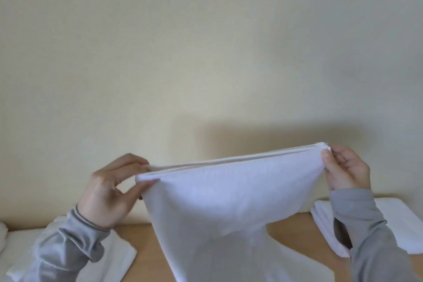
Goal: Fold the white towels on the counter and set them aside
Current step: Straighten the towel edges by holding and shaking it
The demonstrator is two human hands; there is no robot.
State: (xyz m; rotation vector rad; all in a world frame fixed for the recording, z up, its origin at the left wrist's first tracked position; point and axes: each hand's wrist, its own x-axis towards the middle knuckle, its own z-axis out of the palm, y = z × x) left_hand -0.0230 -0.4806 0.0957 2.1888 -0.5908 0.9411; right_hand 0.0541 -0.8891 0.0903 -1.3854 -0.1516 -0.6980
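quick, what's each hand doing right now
Left hand: closed, fingers pinching the left top corner of the white towel.
Right hand: closed, pinching the towel's right top corner.

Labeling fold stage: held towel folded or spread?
Folded: the towel shows doubled layers along its top edge, pinched by left hand and right hand.

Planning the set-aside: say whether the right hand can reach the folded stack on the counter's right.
Likely yes once freed: right hand pinches the held towel; folded stack lies unblocked below its forearm.
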